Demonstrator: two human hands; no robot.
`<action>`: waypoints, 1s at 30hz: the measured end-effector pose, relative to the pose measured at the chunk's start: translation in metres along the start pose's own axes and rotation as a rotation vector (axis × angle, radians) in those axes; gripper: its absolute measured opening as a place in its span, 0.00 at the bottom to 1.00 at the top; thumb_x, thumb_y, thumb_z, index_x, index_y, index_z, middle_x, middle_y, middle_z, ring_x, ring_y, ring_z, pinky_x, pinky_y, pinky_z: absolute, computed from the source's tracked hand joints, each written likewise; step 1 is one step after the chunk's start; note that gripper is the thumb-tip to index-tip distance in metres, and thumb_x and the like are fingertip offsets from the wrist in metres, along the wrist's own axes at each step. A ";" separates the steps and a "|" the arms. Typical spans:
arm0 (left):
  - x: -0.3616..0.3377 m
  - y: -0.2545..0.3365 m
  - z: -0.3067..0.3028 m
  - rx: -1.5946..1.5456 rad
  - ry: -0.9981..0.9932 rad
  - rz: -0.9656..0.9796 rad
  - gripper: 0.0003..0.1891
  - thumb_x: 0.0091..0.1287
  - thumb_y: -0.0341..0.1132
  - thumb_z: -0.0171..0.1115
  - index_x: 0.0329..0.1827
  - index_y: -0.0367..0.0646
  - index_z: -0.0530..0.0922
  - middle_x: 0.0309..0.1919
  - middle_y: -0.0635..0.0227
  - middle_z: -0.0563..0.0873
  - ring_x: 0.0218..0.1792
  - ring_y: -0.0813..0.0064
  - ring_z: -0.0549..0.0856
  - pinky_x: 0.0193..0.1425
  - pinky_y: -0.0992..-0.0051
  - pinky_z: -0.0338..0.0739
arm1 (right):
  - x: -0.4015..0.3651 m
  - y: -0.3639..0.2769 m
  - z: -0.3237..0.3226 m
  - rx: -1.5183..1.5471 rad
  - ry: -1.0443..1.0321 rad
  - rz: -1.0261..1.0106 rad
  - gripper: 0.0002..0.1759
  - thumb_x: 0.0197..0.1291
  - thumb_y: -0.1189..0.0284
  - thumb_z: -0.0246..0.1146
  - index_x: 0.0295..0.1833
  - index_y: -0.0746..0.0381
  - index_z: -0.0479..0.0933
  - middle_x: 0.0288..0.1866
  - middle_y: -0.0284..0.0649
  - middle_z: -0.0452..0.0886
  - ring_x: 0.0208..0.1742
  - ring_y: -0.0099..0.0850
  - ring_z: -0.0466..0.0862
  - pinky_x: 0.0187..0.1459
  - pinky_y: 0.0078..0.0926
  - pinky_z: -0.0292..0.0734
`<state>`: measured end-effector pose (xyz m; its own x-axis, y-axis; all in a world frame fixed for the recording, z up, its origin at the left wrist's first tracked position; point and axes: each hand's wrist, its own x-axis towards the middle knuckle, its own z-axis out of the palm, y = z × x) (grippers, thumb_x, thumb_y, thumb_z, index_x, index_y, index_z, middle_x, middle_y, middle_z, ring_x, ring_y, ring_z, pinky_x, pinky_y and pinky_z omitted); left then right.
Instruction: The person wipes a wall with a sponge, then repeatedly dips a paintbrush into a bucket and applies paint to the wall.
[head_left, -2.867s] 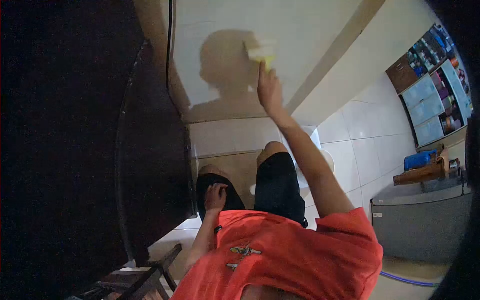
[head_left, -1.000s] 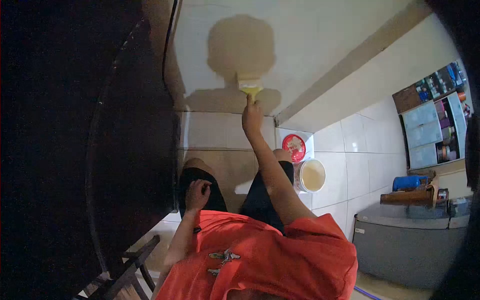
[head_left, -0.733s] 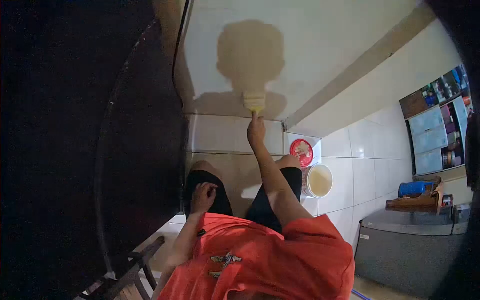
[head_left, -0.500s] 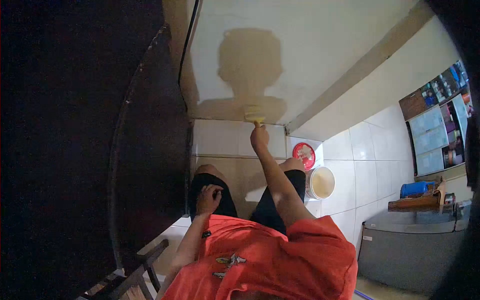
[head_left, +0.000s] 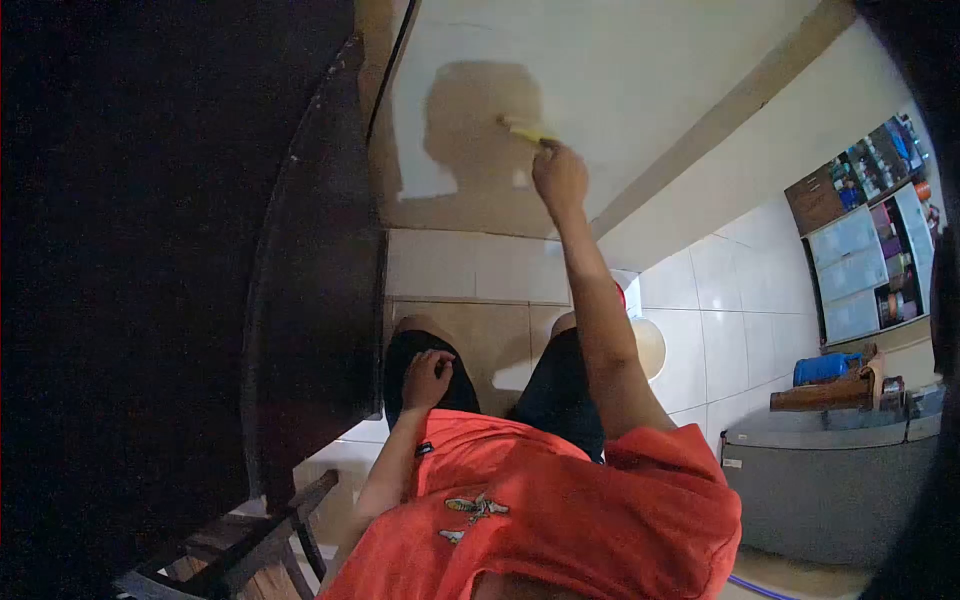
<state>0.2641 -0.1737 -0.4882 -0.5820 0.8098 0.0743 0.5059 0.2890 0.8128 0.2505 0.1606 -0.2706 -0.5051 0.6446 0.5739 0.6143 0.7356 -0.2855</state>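
My right hand [head_left: 560, 180] is closed around a paintbrush [head_left: 527, 132] with a yellow handle. The bristle end points left and lies at the pale wall [head_left: 620, 80], inside the shadow of my head; whether it touches cannot be made out. My left hand [head_left: 428, 378] rests on my left thigh, its fingers loosely bent and holding nothing. Beside my right knee stands a bucket [head_left: 652, 348] of cream-coloured paint, partly covered by my right arm. Only a sliver of a red lid [head_left: 620, 294] shows behind that forearm.
A large dark panel [head_left: 310, 300] stands close on my left, with a dark wooden frame [head_left: 250, 530] at its foot. A wall ledge [head_left: 720, 150] juts out at the right. Farther right are a grey fridge [head_left: 830, 490], a blue container [head_left: 825, 368] and shelves [head_left: 850, 260].
My right hand has moved up the wall with the paintbrush, from near the bottom edge to the head shadow. My right arm now hides more of the bucket and lid. My left hand stays on my thigh.
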 end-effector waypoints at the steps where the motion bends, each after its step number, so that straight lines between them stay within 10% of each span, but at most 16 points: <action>1: -0.001 -0.001 0.002 -0.002 0.002 -0.002 0.07 0.58 0.34 0.58 0.39 0.46 0.79 0.36 0.63 0.81 0.41 0.59 0.78 0.47 0.63 0.73 | 0.007 -0.007 -0.013 0.042 0.073 -0.024 0.12 0.53 0.72 0.58 0.43 0.60 0.79 0.30 0.53 0.80 0.33 0.48 0.82 0.34 0.45 0.75; 9: -0.002 -0.006 0.008 -0.021 -0.005 0.019 0.07 0.59 0.35 0.58 0.39 0.48 0.79 0.39 0.64 0.81 0.43 0.59 0.78 0.49 0.63 0.73 | 0.028 -0.073 -0.059 0.160 0.372 -0.137 0.16 0.56 0.70 0.59 0.50 0.59 0.76 0.35 0.51 0.79 0.34 0.49 0.80 0.35 0.42 0.75; 18: -0.005 -0.002 -0.004 0.029 -0.025 -0.001 0.07 0.60 0.35 0.57 0.39 0.47 0.79 0.39 0.64 0.82 0.43 0.59 0.79 0.49 0.63 0.73 | -0.054 -0.040 0.125 0.150 0.170 -0.036 0.22 0.59 0.75 0.53 0.60 0.55 0.65 0.42 0.55 0.71 0.35 0.52 0.78 0.31 0.45 0.76; 30: 0.004 0.007 -0.020 0.058 -0.093 -0.018 0.06 0.60 0.32 0.58 0.39 0.45 0.79 0.36 0.63 0.82 0.39 0.61 0.79 0.46 0.67 0.73 | -0.133 -0.001 0.200 0.170 -0.170 0.184 0.22 0.60 0.75 0.50 0.61 0.53 0.65 0.43 0.55 0.72 0.27 0.52 0.79 0.26 0.43 0.76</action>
<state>0.2526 -0.1787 -0.4712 -0.5312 0.8472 0.0039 0.5333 0.3308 0.7786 0.1956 0.1157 -0.5003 -0.4973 0.7856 0.3681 0.6020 0.6180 -0.5056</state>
